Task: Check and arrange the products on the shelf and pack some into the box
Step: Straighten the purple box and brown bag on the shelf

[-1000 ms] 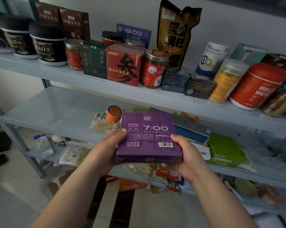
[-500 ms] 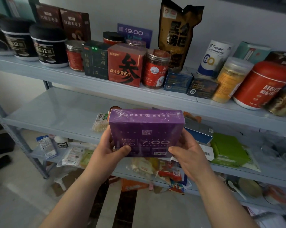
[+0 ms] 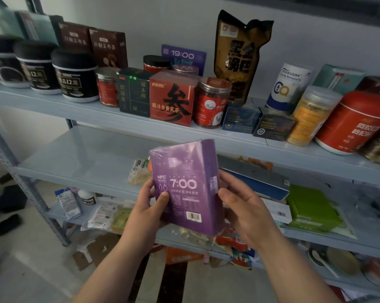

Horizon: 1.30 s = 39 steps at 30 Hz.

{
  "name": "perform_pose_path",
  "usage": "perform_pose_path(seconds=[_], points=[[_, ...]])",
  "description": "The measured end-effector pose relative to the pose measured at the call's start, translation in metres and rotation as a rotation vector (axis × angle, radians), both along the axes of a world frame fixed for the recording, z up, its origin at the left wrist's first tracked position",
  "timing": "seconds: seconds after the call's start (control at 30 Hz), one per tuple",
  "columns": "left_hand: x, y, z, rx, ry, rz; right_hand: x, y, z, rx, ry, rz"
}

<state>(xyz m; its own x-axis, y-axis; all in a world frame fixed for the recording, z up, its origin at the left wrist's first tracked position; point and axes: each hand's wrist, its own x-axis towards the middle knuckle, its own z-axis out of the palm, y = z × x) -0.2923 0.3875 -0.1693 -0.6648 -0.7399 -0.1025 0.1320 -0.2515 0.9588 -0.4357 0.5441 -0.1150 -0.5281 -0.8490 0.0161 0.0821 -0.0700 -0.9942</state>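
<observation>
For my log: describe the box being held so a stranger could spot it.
Find the grey metal shelf; before its middle tier, the left hand and right hand grip a purple box. It reads 7:00, unlike the 19:00 box on the upper tier.

The purple box (image 3: pixel 184 189) carried white "7:00" lettering and a white barcode patch. Above it, the red box (image 3: pixel 171 99) bore a black brush character. Right of it lay a green pack (image 3: pixel 311 208) and a blue carton (image 3: pixel 257 184). The shelf (image 3: pixel 75 158) was pale grey-blue.
</observation>
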Motion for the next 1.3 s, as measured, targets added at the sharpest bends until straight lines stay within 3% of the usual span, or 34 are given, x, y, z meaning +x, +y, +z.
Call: perform_pose_path(seconds=[0.13,0.33,0.43,0.53,0.7,0.87,1.1,1.3], points=[[-0.006,0.003,0.004,0.196,0.023,-0.040,0.008,-0.007,0.011,-0.014,0.042,0.038],[-0.008,0.014,0.022,0.291,0.046,-0.245,0.005,-0.021,0.005,0.056,0.020,0.076],[-0.008,0.017,0.028,0.374,0.115,-0.348,0.000,-0.028,-0.013,0.156,-0.082,0.053],[-0.006,0.011,0.030,0.466,0.255,-0.547,0.001,-0.028,-0.023,0.118,-0.176,0.036],[0.006,-0.013,0.046,0.413,0.137,-0.357,-0.010,-0.024,-0.014,0.077,-0.157,-0.212],[-0.001,-0.026,0.035,0.130,-0.048,-0.248,-0.019,-0.021,-0.003,0.052,-0.050,-0.250],[-0.025,-0.021,0.012,0.491,-0.086,-0.072,-0.017,-0.018,0.011,-0.011,0.060,-0.098],[-0.028,-0.015,0.018,0.414,-0.052,-0.117,-0.026,-0.012,0.018,0.026,0.153,-0.104]])
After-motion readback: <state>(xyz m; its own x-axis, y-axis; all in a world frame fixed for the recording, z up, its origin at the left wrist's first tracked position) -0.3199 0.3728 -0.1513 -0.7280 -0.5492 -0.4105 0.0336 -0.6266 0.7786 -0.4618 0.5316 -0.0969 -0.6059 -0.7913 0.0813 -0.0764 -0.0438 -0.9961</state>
